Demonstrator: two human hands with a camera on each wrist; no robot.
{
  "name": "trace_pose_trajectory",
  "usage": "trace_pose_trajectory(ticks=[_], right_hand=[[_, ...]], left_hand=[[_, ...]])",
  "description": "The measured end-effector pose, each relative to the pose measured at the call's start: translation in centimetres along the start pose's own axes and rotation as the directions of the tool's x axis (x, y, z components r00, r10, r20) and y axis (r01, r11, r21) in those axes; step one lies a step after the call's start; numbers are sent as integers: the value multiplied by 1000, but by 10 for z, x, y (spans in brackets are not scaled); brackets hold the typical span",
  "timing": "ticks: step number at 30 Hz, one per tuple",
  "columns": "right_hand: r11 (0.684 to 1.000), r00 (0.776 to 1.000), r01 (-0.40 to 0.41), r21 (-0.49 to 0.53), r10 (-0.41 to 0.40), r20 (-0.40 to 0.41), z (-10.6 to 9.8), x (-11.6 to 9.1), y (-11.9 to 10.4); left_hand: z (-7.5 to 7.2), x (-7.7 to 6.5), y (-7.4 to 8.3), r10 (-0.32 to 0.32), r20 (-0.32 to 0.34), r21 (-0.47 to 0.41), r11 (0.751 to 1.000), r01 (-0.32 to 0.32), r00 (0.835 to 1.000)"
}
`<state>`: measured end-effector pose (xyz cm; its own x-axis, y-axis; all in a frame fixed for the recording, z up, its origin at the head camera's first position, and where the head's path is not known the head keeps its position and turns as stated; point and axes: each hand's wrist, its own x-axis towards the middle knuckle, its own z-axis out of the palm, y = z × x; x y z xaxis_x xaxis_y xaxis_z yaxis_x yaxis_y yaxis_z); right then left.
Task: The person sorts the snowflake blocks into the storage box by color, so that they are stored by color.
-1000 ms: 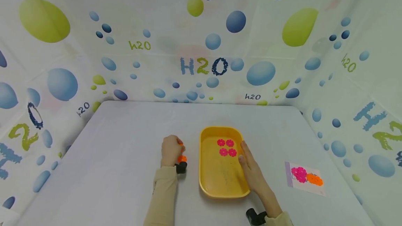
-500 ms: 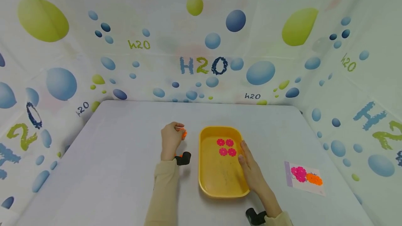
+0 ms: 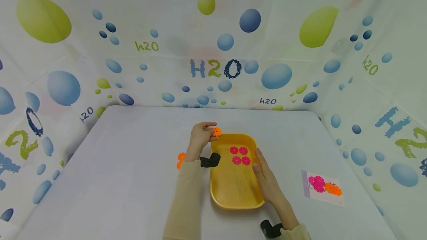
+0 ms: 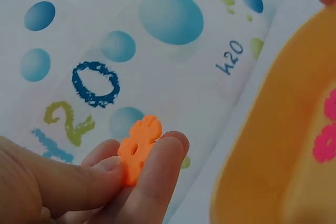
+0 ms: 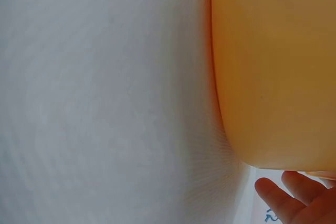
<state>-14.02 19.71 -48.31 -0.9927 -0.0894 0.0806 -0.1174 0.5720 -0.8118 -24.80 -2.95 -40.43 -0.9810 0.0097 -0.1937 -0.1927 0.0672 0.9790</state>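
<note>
My left hand (image 3: 199, 137) pinches an orange flower-shaped disc (image 4: 137, 150) between thumb and fingers, over the far left corner of the yellow tray (image 3: 233, 195). The disc has a scalloped edge and a small slot in its middle. Several pink flower-shaped discs (image 3: 240, 155) lie grouped in the far part of the tray. My right hand (image 3: 269, 182) rests along the tray's right side with its fingers extended. In the right wrist view the tray wall (image 5: 278, 72) fills the right part, and the fingertips (image 5: 266, 186) show below it.
More orange discs (image 3: 181, 156) lie on the white table (image 3: 110, 180) beside the left wrist, partly hidden by it. A card (image 3: 325, 188) with a pink and orange picture lies to the right. A patterned cloth wall (image 3: 186, 29) stands behind the table.
My left hand has lifted the orange disc from the table left of the tray and carried it right, over the tray's far left corner. The right hand stays at the tray's side.
</note>
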Motion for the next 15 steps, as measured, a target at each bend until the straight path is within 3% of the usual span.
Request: trace_pose_trajectory(ticks=[9, 15], right_hand=[[1000, 1000, -5, 5, 5, 3, 0, 1, 1], [1000, 1000, 6, 17, -6, 0, 0, 1, 1]], left_hand=[[34, 1, -3, -91, 55, -4, 996, 91, 994], [49, 1, -11, -89, 85, 68, 994, 83, 992]])
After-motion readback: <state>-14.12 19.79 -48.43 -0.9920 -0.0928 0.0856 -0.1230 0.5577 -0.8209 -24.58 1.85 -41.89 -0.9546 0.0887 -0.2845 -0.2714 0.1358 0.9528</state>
